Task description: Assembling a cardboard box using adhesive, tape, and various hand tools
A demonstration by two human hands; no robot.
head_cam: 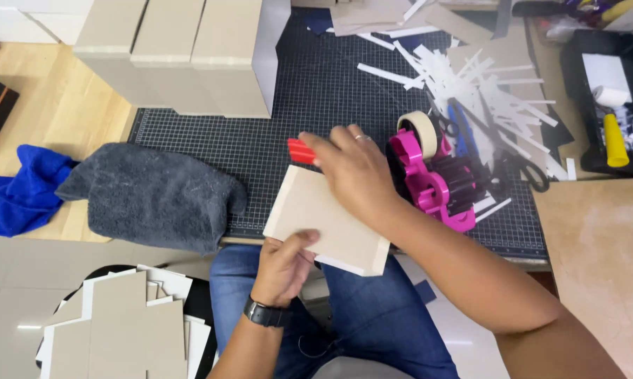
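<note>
**Board at the mat's near edge, red tool pressed on top**

I held a beige board [327, 221] over the near edge of the dark cutting mat [316, 91], one corner jutting off the mat above my lap. My left hand [283, 269] gripped its near edge, thumb on top and fingers curled beneath. My right hand [355, 172] lay across the board's far end, clenched around a red tool [301, 151] whose tip stuck out to the left, resting on the mat just beyond the board's far corner.

Just right of my right hand stood a pink tape dispenser [436, 186] with a roll of pale tape [420, 133] on it, near the mat's right side. Beyond it, toward the far right corner, lay a heap of white paper strips [471, 77], with black-handled scissors [534, 172] at the mat's right edge. A grey towel [155, 193] covered the mat's near left corner, and a blue cloth [22, 189] lay beside it on the wooden table [50, 105]. Tall beige boxes [183, 49] stood at the mat's far left. A black tray [576, 77] off the right edge held a yellow-handled roller [613, 126]. Below me on the left sat a stack of cut grey boards [120, 323].
</note>
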